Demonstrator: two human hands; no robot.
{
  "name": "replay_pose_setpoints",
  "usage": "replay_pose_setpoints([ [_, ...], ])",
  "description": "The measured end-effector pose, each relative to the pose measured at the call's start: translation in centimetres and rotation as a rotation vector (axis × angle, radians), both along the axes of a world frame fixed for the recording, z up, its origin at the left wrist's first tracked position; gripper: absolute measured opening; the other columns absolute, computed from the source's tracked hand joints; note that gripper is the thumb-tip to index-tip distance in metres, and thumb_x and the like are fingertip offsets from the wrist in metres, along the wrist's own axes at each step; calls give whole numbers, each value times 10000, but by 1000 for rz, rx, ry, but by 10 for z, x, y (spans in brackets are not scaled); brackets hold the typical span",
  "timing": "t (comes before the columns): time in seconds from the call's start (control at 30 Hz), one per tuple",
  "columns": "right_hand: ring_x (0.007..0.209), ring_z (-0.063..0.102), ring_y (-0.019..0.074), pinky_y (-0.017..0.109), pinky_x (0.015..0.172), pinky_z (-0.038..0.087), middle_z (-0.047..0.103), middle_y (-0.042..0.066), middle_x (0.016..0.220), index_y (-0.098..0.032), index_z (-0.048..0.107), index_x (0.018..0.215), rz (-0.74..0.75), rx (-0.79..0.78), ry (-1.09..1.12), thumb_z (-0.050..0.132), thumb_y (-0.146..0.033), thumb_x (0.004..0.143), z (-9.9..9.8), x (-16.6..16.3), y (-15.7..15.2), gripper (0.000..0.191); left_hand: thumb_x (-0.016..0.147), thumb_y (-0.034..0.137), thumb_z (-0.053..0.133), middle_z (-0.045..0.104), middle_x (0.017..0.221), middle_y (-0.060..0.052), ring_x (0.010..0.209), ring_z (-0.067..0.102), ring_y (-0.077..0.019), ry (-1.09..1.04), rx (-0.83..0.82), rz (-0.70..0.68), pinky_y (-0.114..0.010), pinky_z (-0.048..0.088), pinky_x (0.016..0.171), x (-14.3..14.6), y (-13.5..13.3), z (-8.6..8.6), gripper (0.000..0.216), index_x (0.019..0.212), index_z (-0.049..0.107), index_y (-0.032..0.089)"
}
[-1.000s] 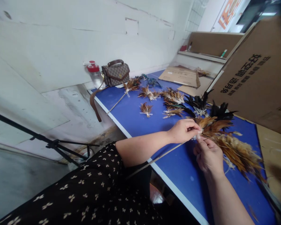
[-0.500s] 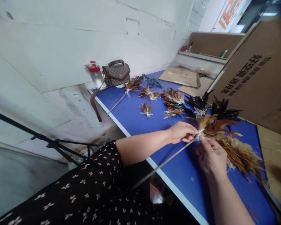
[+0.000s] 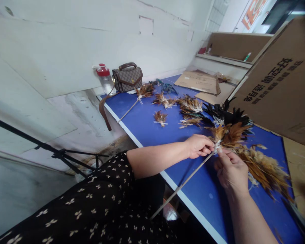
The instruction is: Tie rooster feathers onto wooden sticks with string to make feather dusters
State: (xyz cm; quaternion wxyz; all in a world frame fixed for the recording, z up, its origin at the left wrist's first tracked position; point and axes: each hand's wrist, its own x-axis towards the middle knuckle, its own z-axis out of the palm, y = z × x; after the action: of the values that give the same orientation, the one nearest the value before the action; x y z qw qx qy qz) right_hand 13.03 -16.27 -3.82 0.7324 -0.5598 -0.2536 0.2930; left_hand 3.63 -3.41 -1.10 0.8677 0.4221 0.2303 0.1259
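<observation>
Both hands meet at the white binding of a feather duster, whose brown feathers [image 3: 234,134] fan out away from me. Its thin stick [image 3: 183,184] slants down past the table edge toward my lap. My left hand [image 3: 198,146] pinches the binding from the left, fingers closed. From the right, my right hand [image 3: 231,167] presses thumb and fingers on the same spot. Beyond them lie black feathers [image 3: 225,113] with a pale tie. A pile of brown and cream feathers [image 3: 265,166] rests beside my right hand.
Several small feather bunches [image 3: 190,103] lie across the blue table [image 3: 142,125], along with another stick [image 3: 128,111] with feathers. A handbag [image 3: 128,78] and a red-capped bottle [image 3: 105,79] stand by the wall. A large cardboard sheet [image 3: 277,78] rises at right; a black tripod [image 3: 61,153] is at left.
The duster's stick has swung slightly, its lower end shifting right. Its brown feathers have turned a little more upright. Both hands stay at the binding; the view has shifted slightly.
</observation>
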Motion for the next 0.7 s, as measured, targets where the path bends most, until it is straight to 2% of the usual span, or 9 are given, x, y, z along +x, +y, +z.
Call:
replay_pose_setpoints([
  [0.07,417,295,48,206,376,275,417,-104,497,-170,755,861,2,-4,-5,1046,-491,670,0,1,-1,473,831,54,620,593,606,21,391,351,-27,15,61,30,-164,165,407,0,-4,-3,142,773,545,159],
  [0.13,411,307,48,205,376,278,435,-100,503,-170,752,867,-6,-12,-17,1041,-497,679,1,2,-2,475,879,99,640,606,621,37,414,401,-37,23,192,78,-163,222,437,2,-7,-10,105,853,567,169],
  [0.3,405,341,51,210,381,313,449,-100,523,-168,743,869,-40,-22,-42,1041,-509,673,1,4,-4,492,928,158,658,620,690,31,580,502,-64,-46,778,116,-194,378,573,2,-9,-27,24,910,664,143],
  [0.4,405,358,56,211,379,303,462,-94,528,-166,752,888,-49,-20,-53,1031,-502,691,0,5,-4,479,918,113,645,693,835,-24,753,585,-113,-109,1111,151,-235,473,730,-5,-8,-23,60,909,691,151],
  [0.47,405,366,57,209,377,291,484,-89,540,-164,756,901,-69,-14,-47,1028,-491,696,-1,7,-4,471,936,113,626,721,923,-60,867,635,-154,-140,1245,155,-271,508,839,-11,-10,-16,81,911,687,160],
  [0.5,407,371,57,208,377,288,499,-85,548,-164,758,904,-80,-10,-45,1027,-489,695,-2,8,-4,471,949,134,631,722,927,-69,884,645,-168,-147,1276,145,-284,513,856,-14,-12,-13,66,920,684,162],
  [0.57,419,387,62,211,383,297,535,-71,570,-162,762,908,-92,1,-46,1028,-487,686,-5,11,-3,475,962,216,689,702,861,-61,807,637,-168,-145,1254,96,-287,512,796,-16,-17,-10,58,975,683,159],
  [0.63,429,407,68,216,397,324,560,-58,583,-161,768,913,-91,-4,-57,1027,-488,688,-7,12,-3,474,972,307,730,661,758,-22,661,590,-136,-118,1104,15,-267,480,675,-15,-22,-12,188,1063,674,153],
  [0.7,431,425,75,217,405,338,573,-51,581,-164,769,923,-88,-27,-81,1016,-499,714,-8,13,-4,466,997,350,715,615,687,24,552,529,-97,-65,885,-32,-232,423,582,-11,-24,-17,235,1109,651,154],
])
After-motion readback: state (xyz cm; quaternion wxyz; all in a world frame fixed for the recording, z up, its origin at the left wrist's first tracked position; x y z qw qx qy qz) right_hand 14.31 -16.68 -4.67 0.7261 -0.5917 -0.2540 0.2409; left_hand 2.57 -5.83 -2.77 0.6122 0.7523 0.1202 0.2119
